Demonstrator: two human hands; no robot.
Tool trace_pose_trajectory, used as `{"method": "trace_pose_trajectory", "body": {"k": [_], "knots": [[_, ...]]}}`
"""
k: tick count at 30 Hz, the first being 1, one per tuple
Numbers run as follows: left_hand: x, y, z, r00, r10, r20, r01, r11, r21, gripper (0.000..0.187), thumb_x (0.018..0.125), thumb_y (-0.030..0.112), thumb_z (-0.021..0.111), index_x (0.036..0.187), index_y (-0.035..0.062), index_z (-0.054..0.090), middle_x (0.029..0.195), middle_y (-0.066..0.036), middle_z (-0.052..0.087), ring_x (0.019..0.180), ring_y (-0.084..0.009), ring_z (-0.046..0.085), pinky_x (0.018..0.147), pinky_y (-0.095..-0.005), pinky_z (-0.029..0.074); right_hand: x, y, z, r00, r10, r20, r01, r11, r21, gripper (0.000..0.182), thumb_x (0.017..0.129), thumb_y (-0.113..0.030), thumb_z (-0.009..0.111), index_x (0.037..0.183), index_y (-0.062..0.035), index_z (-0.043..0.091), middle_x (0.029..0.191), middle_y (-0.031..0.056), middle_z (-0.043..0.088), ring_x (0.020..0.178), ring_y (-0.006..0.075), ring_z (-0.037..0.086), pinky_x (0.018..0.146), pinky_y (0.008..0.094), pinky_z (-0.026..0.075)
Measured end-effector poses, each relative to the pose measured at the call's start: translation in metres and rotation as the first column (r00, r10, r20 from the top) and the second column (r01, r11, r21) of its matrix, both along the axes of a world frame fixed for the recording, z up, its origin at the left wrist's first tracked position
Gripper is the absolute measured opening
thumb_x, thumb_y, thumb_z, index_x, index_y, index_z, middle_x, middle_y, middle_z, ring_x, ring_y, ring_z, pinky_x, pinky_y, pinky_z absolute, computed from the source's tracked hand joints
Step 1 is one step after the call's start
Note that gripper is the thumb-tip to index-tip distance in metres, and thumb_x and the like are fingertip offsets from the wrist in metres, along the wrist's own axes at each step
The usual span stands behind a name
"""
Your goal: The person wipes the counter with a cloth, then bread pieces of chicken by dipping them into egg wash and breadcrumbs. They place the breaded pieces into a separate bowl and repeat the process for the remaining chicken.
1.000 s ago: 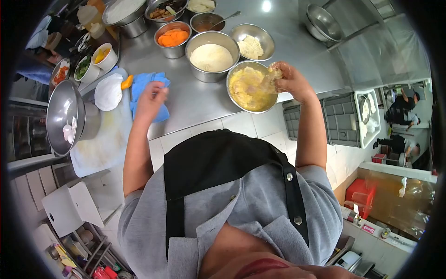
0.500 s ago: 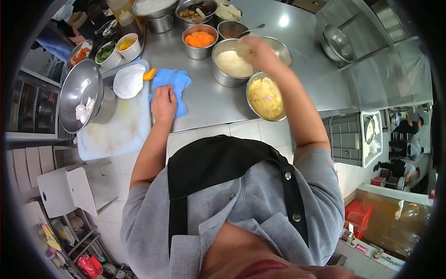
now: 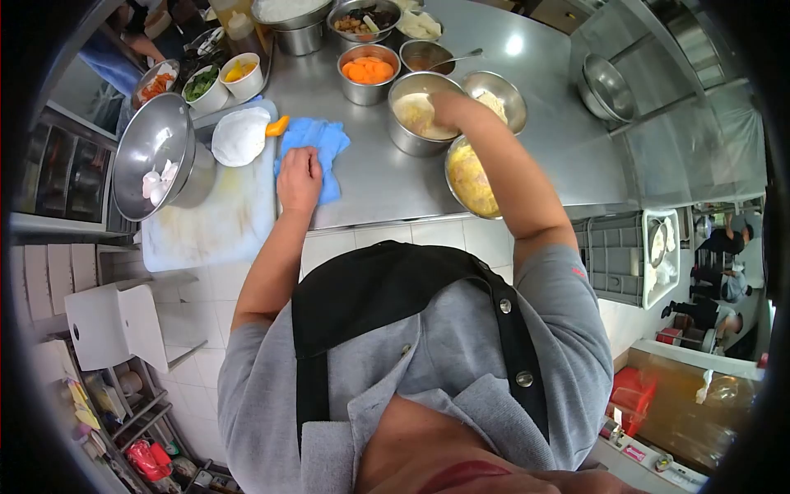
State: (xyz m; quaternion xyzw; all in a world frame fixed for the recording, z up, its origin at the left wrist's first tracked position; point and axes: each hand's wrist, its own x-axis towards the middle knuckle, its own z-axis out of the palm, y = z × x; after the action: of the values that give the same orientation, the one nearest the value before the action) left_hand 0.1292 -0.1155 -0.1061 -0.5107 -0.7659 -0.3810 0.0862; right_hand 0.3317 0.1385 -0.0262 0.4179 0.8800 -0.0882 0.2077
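Note:
My right hand (image 3: 448, 110) is down inside a steel bowl of white flour (image 3: 415, 123), pressing a wet battered piece into it; the piece itself is mostly hidden by the fingers. Just nearer me sits a steel bowl of yellow beaten egg (image 3: 471, 177), under my forearm. My left hand (image 3: 299, 179) rests closed on a blue cloth (image 3: 317, 148) lying on the steel counter (image 3: 370, 185).
A bowl of crumbs (image 3: 496, 92), sliced carrots (image 3: 368, 72), a sauce bowl with spoon (image 3: 428, 58) and other bowls stand behind. Left lies a white cutting board (image 3: 210, 222) with a tilted steel bowl (image 3: 156, 156) and a white lid (image 3: 239, 136). People stand far right.
My right hand lifted a dripping piece out of the egg bowl, carried it left and lowered it into the flour bowl. My left hand stayed on the blue cloth.

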Motion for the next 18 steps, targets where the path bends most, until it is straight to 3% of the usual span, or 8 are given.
{"method": "trace_pose_trajectory", "body": {"k": [3, 4, 7, 10, 13, 16, 18], "knots": [[0.001, 0.000, 0.001, 1.000, -0.004, 0.000, 0.004, 1.000, 0.015, 0.006, 0.080, 0.013, 0.057, 0.086, 0.0112, 0.058, 0.085, -0.007, 0.058, 0.081, -0.0297, 0.057, 0.068, -0.0410, 0.047, -0.010, -0.039, 0.017, 0.979, 0.035, 0.202, -0.061, 0.990, 0.126, 0.033, 0.071, -0.014, 0.069, 0.102, -0.0056, 0.066, 0.125, 0.0188, 0.052, 0.117, 0.0285, 0.049, 0.091, 0.0365, 0.045], [0.001, -0.001, 0.000, 1.000, 0.002, -0.006, -0.002, 1.000, 0.010, 0.006, 0.081, 0.012, 0.058, 0.086, 0.0105, 0.058, 0.084, -0.007, 0.058, 0.079, -0.0292, 0.057, 0.067, -0.0406, 0.047, -0.011, -0.041, 0.024, 0.983, -0.020, 0.185, 0.012, 0.999, 0.043, 0.049, 0.069, -0.015, 0.072, 0.115, -0.0038, 0.059, 0.133, 0.0193, 0.044, 0.124, 0.0306, 0.042, 0.097, 0.0373, 0.040], [0.002, 0.001, 0.001, 1.000, 0.010, -0.020, -0.010, 1.000, 0.003, 0.005, 0.081, 0.011, 0.058, 0.085, 0.0092, 0.059, 0.084, -0.007, 0.057, 0.076, -0.0281, 0.057, 0.064, -0.0398, 0.047, -0.009, -0.047, 0.015, 0.988, -0.153, -0.003, 0.153, 0.985, 0.083, 0.065, 0.069, -0.016, 0.072, 0.128, -0.0027, 0.045, 0.132, 0.0205, 0.045, 0.124, 0.0300, 0.042, 0.097, 0.0383, 0.040], [0.001, 0.000, 0.001, 1.000, 0.011, -0.018, -0.011, 1.000, 0.006, 0.005, 0.080, 0.011, 0.058, 0.085, 0.0102, 0.058, 0.084, -0.007, 0.057, 0.078, -0.0286, 0.057, 0.065, -0.0404, 0.047, -0.018, -0.035, -0.005, 0.991, -0.116, 0.064, 0.109, 0.989, 0.105, 0.077, 0.064, -0.014, 0.074, 0.131, -0.0054, 0.036, 0.135, 0.0208, 0.039, 0.118, 0.0373, 0.047, 0.096, 0.0413, 0.043], [0.000, -0.002, -0.002, 1.000, 0.000, 0.008, 0.000, 1.000, -0.001, 0.006, 0.080, 0.013, 0.057, 0.086, 0.0119, 0.058, 0.086, -0.007, 0.057, 0.082, -0.0299, 0.057, 0.067, -0.0416, 0.047, -0.012, -0.026, -0.009, 0.975, -0.219, -0.033, 0.220, 0.975, 0.040, 0.071, 0.064, -0.013, 0.074, 0.127, -0.0063, 0.042, 0.126, 0.0188, 0.049, 0.110, 0.0351, 0.053, 0.093, 0.0395, 0.044], [-0.002, 0.000, -0.002, 1.000, -0.006, 0.011, 0.006, 1.000, 0.009, 0.006, 0.080, 0.013, 0.057, 0.086, 0.0120, 0.058, 0.085, -0.008, 0.057, 0.081, -0.0298, 0.057, 0.068, -0.0416, 0.047, -0.005, -0.003, 0.004, 0.998, -0.062, -0.024, 0.061, 0.997, -0.048, 0.062, 0.063, -0.014, 0.074, 0.119, -0.0045, 0.051, 0.114, 0.0179, 0.058, 0.105, 0.0319, 0.057, 0.090, 0.0372, 0.045], [0.000, -0.002, -0.001, 1.000, -0.020, 0.012, 0.020, 1.000, 0.011, 0.007, 0.080, 0.012, 0.057, 0.087, 0.0120, 0.058, 0.085, -0.007, 0.057, 0.081, -0.0297, 0.057, 0.068, -0.0416, 0.047, -0.009, 0.005, 0.008, 0.991, -0.022, -0.130, 0.014, 0.998, -0.061, 0.054, 0.062, -0.015, 0.074, 0.112, -0.0044, 0.057, 0.109, 0.0169, 0.060, 0.103, 0.0301, 0.058, 0.088, 0.0358, 0.046]]}}
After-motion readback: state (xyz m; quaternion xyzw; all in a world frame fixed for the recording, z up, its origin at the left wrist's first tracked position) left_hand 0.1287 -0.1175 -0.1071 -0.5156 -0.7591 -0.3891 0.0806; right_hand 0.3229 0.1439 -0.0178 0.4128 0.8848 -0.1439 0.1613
